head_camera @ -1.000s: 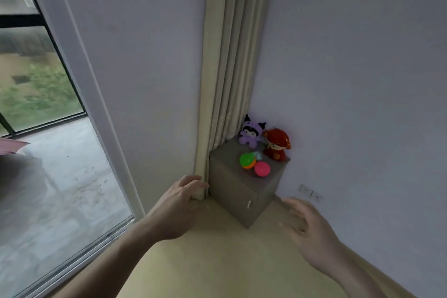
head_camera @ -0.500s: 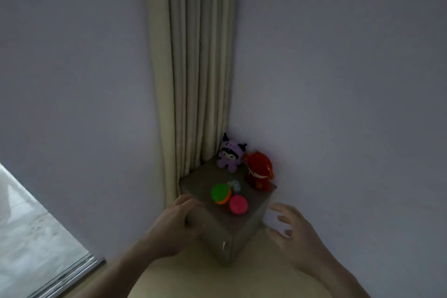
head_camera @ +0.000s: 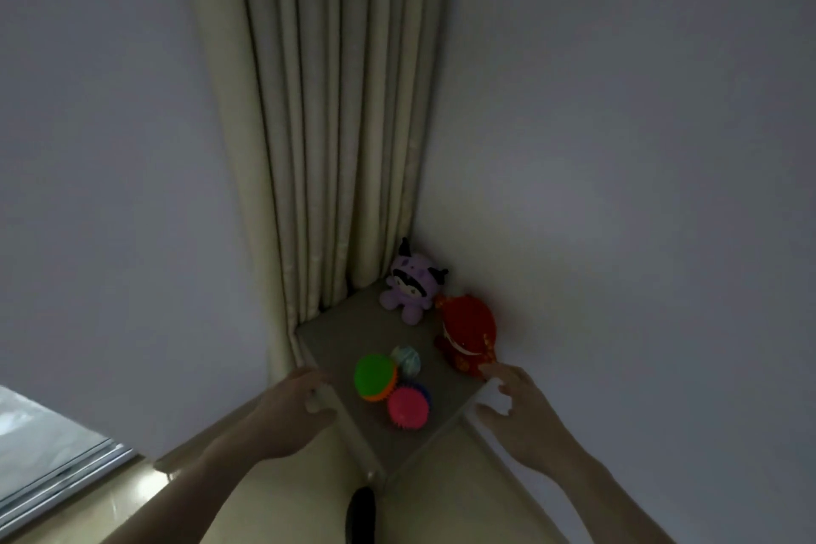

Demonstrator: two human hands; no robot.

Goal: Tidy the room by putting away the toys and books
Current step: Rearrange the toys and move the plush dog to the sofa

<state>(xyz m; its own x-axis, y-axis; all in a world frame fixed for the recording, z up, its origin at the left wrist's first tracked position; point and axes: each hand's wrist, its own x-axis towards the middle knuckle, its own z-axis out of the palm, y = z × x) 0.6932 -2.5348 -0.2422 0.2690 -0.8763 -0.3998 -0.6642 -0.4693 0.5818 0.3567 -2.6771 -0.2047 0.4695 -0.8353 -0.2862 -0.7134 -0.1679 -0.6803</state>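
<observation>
Grey-brown corner cabinet (head_camera: 353, 336): purple plush (head_camera: 413, 287) at back corner, red plush (head_camera: 468, 336) along right edge, three balls near front; left hand (head_camera: 291, 411) apparently resting, fingers loose, on left edge; right hand (head_camera: 516, 406) spread beside red plush

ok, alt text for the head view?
Two bare hands, left hand and right hand, reach either side of a small cabinet in a curtained corner; on it sit a purple plush, red plush and three balls.
</observation>
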